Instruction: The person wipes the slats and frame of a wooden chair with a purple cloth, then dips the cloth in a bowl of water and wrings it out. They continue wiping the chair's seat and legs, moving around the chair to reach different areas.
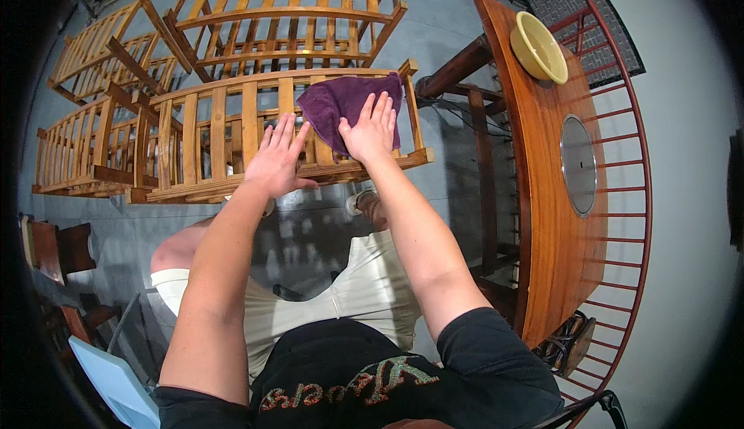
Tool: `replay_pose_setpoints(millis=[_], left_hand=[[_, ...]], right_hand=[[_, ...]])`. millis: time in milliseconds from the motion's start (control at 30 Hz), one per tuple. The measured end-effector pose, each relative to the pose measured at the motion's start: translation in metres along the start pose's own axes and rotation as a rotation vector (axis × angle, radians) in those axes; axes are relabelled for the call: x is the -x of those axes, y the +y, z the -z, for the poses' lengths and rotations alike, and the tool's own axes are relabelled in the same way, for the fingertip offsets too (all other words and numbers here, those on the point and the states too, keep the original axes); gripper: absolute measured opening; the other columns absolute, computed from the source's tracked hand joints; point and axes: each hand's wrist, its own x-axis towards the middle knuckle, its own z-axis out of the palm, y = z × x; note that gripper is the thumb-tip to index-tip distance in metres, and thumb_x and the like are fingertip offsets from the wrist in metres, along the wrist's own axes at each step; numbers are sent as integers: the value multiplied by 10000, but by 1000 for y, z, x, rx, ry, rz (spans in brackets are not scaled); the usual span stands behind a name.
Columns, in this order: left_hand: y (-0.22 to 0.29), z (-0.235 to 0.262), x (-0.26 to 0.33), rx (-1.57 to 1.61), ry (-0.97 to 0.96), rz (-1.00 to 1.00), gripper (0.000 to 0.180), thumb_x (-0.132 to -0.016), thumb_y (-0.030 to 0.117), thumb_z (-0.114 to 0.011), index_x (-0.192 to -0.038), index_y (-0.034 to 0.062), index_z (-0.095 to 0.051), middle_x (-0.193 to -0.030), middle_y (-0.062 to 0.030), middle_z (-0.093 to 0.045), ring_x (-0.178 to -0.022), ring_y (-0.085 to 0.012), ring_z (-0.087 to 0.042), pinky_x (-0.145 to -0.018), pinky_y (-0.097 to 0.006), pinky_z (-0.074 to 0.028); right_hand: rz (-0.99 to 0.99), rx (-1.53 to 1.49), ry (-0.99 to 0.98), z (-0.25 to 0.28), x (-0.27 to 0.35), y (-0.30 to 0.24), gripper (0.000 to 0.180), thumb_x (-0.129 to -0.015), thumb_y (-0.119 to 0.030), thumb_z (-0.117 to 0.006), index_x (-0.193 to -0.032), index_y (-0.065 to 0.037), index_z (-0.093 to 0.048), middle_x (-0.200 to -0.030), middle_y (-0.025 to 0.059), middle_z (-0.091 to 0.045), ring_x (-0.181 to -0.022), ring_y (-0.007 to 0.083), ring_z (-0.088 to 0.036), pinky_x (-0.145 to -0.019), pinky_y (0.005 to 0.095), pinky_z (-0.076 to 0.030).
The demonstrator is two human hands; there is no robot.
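Observation:
A slatted wooden rack (252, 127) lies across in front of me. Over the slats at its right end is spread a purple cloth (329, 103), partly rumpled. My right hand (370, 130) rests flat on the cloth's near part, fingers stretched out and thumb to the left. My left hand (275, 161) is over the slats just left of the cloth, its fingers spread and nothing in it. Its fingertips come near the cloth's left edge; whether they touch the wood I cannot tell.
More slatted wooden racks (287, 14) stand behind and to the left. At right is a wooden table (562, 274) with a round metal inset (579, 165) and a yellow basin (538, 48). A red metal railing (645, 196) runs along the wall. A light blue plastic piece (112, 379) is at lower left.

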Motion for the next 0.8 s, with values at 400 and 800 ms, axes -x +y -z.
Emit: replay_pose_setpoints(millis=[400,800], left_hand=[[-1,-3,2,2,30,-2,1296,-746,698,-802,-1669,105,-112,-1726,-229,-100,-1612,-354,-89,-1299,-504,-167],[-5,-9,-1,-20,41,-18,1277,-778,752,-736,-1666,67,-125,-1718,-251,-115,-1609,-371,-96,-1295,-479,-188]], right_hand=[[0,22,-145,13,61,12,902,-1010,-526,-452,-1607,104,-206,-1715,301,-46,-1611,398,-24,-1303,462,-54],[54,-29,56,-10,89,31,792,-1060,-410,-511,-1557,152,-257,-1638,376,-229,-1551,484,-212,-1275,526,-189]])
